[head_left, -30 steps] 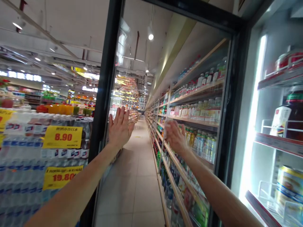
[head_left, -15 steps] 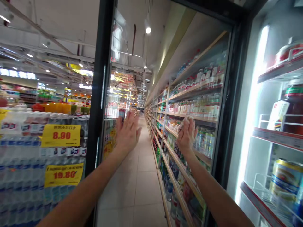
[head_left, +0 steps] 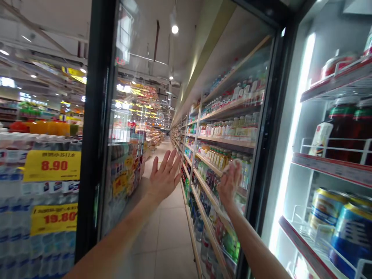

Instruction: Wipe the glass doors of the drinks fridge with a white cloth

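Observation:
An open glass cooler door (head_left: 139, 97) with a black frame (head_left: 90, 135) stands in front of me. My left hand (head_left: 164, 178) is open, its fingers spread flat against the glass near the middle. My right hand (head_left: 228, 184) is pressed to the glass further right, near the door's hinge side. Its fingers are closed over a small whitish cloth (head_left: 234, 164), which is blurred at the fingertips. Both forearms reach up from the lower edge of the view.
On the right, the lit cooler has wire shelves (head_left: 331, 166) holding dark bottles (head_left: 343, 131) and blue and gold cans (head_left: 348, 228). Stacked water bottles with yellow price tags (head_left: 52, 166) stand left of the door. Through the glass I see a long aisle with drink shelves (head_left: 221, 139).
The door has swung left and both hands have moved lower and right on the glass. The right hand now shows the whitish cloth at its fingertips.

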Tool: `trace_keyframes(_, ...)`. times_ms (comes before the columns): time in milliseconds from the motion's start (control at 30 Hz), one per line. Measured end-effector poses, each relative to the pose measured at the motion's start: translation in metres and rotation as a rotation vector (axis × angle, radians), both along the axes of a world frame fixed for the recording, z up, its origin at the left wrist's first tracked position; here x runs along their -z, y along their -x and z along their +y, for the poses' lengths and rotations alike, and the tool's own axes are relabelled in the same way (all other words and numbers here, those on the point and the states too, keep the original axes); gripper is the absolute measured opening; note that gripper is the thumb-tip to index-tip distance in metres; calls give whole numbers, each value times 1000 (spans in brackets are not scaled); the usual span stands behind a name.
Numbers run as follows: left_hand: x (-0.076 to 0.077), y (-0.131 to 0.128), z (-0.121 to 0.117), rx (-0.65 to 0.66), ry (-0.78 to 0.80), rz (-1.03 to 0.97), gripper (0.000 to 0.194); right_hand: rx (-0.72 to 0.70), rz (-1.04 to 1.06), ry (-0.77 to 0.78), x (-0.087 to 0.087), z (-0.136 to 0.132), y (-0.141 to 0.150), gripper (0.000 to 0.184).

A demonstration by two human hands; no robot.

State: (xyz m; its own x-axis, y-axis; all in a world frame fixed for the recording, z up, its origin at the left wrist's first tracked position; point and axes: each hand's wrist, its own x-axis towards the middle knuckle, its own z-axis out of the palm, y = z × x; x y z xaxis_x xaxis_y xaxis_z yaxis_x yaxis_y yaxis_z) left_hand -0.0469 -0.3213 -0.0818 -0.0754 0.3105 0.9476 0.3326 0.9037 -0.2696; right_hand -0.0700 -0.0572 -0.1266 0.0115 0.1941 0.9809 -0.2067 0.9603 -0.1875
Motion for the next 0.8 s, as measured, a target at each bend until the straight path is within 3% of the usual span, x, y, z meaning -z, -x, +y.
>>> trace_keyframes(67, 1, 3, -1, -1, 1, 15, 63, -53, -60, -324, 18, -14, -2, 57)
trace_keyframes(100, 2, 4, -1, 1, 2, 17, 63, -56, -83, -390, 25, -14, -2, 57)
trace_keyframes(133, 3, 5, -2, 2, 2, 15, 62, -38, -94, -359, 31, -9, -3, 57)
trace_keyframes(233, 3, 8, -2, 9, 7, 11, 62, 84, -48, 106, 40, 23, -5, 56)
trace_keyframes(300, 3, 10, 0, 19, 4, 14, 62, 118, -23, 274, 43, 30, -5, 57)
trace_keyframes(367, 2, 13, 1, 39, -4, 13, 62, 86, -34, 151, 50, 13, -3, 58)
trace_keyframes(467, 4, 18, -2, 59, -5, 6, 62, -9, -90, -253, 60, -25, -1, 61)
trace_keyframes(533, 13, 19, -11, 54, 14, 3, 61, -26, -95, -345, 61, -31, -1, 62)
trace_keyframes(567, 19, 19, -18, 48, 13, 2, 62, -11, -88, -282, 59, -26, -2, 61)
trace_keyframes(700, 54, 14, -46, -16, -58, 6, 67, 78, -56, 236, 50, 2, -4, 58)
trace_keyframes(733, 61, 12, -51, -35, -68, 10, 68, 74, -53, 260, 51, -1, -4, 58)
trace_keyframes(800, 69, 11, -56, -62, -61, 8, 68, 28, -52, 102, 57, -25, -3, 61)
